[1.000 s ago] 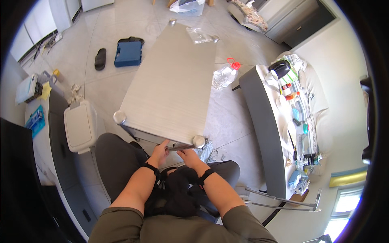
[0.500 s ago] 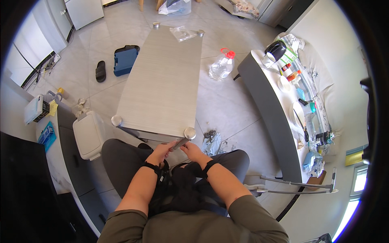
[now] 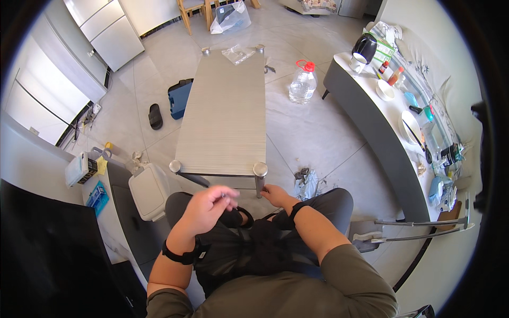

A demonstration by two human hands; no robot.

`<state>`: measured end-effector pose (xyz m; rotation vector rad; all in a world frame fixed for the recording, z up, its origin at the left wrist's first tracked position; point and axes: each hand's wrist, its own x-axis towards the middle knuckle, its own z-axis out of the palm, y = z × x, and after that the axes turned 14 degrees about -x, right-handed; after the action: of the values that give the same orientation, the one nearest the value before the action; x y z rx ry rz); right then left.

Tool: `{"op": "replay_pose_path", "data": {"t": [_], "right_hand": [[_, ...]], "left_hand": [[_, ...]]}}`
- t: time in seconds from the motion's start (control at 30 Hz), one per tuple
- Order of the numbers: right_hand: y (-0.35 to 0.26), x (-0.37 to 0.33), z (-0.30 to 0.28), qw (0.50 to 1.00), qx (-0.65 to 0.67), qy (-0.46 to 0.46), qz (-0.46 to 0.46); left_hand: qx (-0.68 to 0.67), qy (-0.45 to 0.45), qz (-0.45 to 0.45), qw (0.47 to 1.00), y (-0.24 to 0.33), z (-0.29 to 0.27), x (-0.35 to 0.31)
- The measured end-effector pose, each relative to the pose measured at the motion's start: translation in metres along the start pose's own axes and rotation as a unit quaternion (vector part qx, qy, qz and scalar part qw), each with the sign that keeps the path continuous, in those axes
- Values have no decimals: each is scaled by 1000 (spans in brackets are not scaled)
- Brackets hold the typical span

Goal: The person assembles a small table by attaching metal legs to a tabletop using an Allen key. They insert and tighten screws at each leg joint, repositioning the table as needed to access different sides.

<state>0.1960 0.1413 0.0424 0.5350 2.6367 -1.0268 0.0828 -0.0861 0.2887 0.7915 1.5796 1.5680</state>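
Observation:
A low table [image 3: 228,111] with a grey wood-grain top and round metal corner caps stands in front of me. My right hand [image 3: 277,196] is closed at its near right metal leg [image 3: 260,185], fingertips against the leg below the corner cap. My left hand [image 3: 211,208] is raised to the left of that leg, apart from the table. Its thumb and fingers are pinched around something small, with a dark metallic glint between them, too small to name. A clear plastic bag [image 3: 237,54] lies on the far end of the tabletop.
A water jug [image 3: 303,85] with a red cap stands right of the table; a crumpled bag [image 3: 306,183] lies nearer. Leftward are a blue case [image 3: 179,100], a black slipper [image 3: 155,116] and a lidded bin [image 3: 148,193]. A cluttered curved cabinet [image 3: 366,127] stands at right.
My left hand has left the table leg and come up toward me. My right hand has stayed by the leg. The view has shifted, showing more of the room's far side.

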Motion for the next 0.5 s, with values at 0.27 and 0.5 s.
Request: {"op": "replay_pose_path", "data": {"t": [0.27,0.5], "right_hand": [[-4,2,-6,999,-30,-18,7],[3,3,1,1000,-15,-18,-6]], "left_hand": [[334,152,253,895,12,3,74],[405,154,264,861,-2,7,86]]}}
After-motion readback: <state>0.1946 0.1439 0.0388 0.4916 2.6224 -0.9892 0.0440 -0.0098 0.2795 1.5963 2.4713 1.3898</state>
